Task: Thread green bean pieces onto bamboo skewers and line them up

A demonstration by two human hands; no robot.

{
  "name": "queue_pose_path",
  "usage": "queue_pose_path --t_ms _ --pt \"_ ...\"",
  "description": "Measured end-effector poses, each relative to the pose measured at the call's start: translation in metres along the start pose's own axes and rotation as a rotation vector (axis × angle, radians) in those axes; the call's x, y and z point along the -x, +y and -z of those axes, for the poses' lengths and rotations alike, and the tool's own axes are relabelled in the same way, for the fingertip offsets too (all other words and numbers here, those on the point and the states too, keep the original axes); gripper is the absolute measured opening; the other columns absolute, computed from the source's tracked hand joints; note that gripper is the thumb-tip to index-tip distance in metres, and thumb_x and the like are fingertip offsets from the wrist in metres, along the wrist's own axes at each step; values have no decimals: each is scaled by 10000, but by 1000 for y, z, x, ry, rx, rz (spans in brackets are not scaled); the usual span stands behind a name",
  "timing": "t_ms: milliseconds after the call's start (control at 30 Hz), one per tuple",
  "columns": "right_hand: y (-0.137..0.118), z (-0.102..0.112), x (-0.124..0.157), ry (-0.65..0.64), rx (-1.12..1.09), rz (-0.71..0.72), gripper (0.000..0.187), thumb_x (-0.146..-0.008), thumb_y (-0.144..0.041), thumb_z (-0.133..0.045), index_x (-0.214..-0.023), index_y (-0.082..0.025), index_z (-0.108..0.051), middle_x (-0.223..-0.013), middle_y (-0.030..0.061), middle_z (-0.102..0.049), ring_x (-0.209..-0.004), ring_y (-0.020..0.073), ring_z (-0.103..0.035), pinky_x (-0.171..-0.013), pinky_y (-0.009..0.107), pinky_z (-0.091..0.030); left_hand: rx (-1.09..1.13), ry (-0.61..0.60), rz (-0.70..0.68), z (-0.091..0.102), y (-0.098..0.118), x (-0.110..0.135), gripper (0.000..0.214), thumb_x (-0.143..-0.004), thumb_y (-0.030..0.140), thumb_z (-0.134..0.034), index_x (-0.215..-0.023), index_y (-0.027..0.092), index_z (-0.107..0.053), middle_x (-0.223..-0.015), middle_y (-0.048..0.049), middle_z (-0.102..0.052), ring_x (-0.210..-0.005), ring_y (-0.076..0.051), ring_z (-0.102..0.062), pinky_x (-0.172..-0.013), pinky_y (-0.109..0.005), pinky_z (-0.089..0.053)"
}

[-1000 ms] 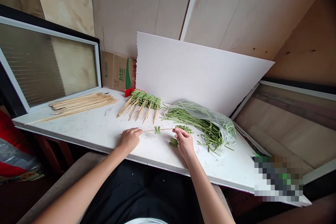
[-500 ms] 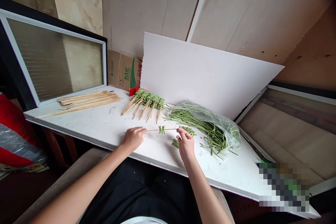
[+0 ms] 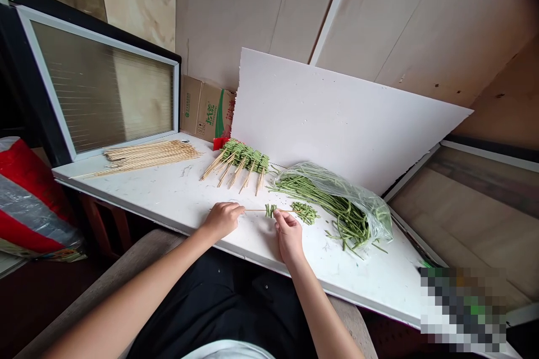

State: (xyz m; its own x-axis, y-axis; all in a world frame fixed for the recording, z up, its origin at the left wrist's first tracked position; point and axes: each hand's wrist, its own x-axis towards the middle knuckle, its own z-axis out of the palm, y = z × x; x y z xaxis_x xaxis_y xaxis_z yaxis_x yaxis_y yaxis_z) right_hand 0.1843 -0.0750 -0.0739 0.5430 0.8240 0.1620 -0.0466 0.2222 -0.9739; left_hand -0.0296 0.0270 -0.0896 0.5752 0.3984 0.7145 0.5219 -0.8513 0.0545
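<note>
A thin wooden skewer lies level just above the white surface, with a few short green bean pieces threaded across it. The left hand has a narrow grip pinched on the skewer's near end. The right hand closes its fingertips on the bean pieces where they sit on the skewer. Just right of the skewer's tip lies a small pile of cut beans, and further right a clear bag of long beans. Behind the skewer lie finished bean skewers in a fan. Far to its left lies a bundle of bare sticks.
</note>
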Motion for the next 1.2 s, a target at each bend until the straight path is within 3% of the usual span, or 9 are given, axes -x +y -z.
queue_pose_path --t_ms 100,233,400,500,633,767,1000,1100,1200 --pt "-2 -1 1 3 -24 -47 439 -674 -608 -900 -779 -207 -755 -651 8 -668 -539 136 -456 -539 302 -338 17 -20 8 1 -1 0 379 -764 -53 -488 -863 172 -776 -739 -52 -736 -686 -182 -685 -627 -261 -502" --pt "-15 5 -4 -69 -1 -46 419 -689 -575 -905 -843 -199 -806 -886 62 -774 -636 158 -543 -575 304 -378 55 -45 75 1 -1 -1 379 -807 -36 -508 -909 185 -798 -801 -45 -776 -719 -185 -714 -629 -260 -502" --pt "-34 43 -28 -77 265 71 506 -792 -658 -790 -1021 -211 -842 -1084 109 -798 -916 272 -664 -750 355 -489 113 -102 246 6 1 -5 351 -849 -1 -540 -921 209 -812 -883 -29 -807 -767 -181 -732 -646 -252 -506" --pt "-38 70 -41 -108 440 178 476 -839 -665 -728 -887 -206 -844 -986 130 -809 -903 299 -678 -827 404 -502 126 -127 281 9 2 -7 348 -857 1 -541 -913 209 -813 -893 -28 -807 -789 -179 -733 -658 -246 -505" --pt "-39 90 -47 -181 621 212 238 -668 -455 -889 -643 -237 -798 -726 86 -760 -689 251 -613 -705 373 -470 133 -143 280 10 1 -8 364 -850 -9 -534 -923 213 -813 -909 -27 -810 -812 -180 -738 -680 -247 -519" --pt "-37 93 -46 -230 625 231 116 -604 -312 -898 -637 -253 -804 -735 69 -761 -672 234 -598 -683 359 -451 132 -142 280 10 0 -7 400 -828 -28 -524 -955 217 -813 -945 -26 -816 -838 -182 -743 -698 -249 -528" --pt "-31 90 -43 -204 660 290 130 -639 -317 -868 -605 -255 -759 -708 61 -732 -734 246 -584 -759 373 -458 100 -108 239 8 1 -4 360 -846 -1 -532 -933 217 -805 -877 -30 -800 -763 -170 -719 -640 -239 -485" --pt "-29 89 -41 -145 615 279 149 -683 -381 -854 -722 -248 -798 -760 71 -755 -747 251 -594 -770 381 -463 90 -106 246 10 1 -1 348 -858 5 -536 -934 215 -803 -885 -35 -797 -776 -175 -719 -649 -242 -481" --pt "-26 85 -39 -39 490 240 333 -731 -506 -836 -914 -228 -830 -931 103 -798 -804 262 -632 -791 398 -484 89 -122 275 13 2 3 344 -874 8 -530 -926 216 -799 -879 -33 -792 -787 -181 -725 -653 -249 -481"
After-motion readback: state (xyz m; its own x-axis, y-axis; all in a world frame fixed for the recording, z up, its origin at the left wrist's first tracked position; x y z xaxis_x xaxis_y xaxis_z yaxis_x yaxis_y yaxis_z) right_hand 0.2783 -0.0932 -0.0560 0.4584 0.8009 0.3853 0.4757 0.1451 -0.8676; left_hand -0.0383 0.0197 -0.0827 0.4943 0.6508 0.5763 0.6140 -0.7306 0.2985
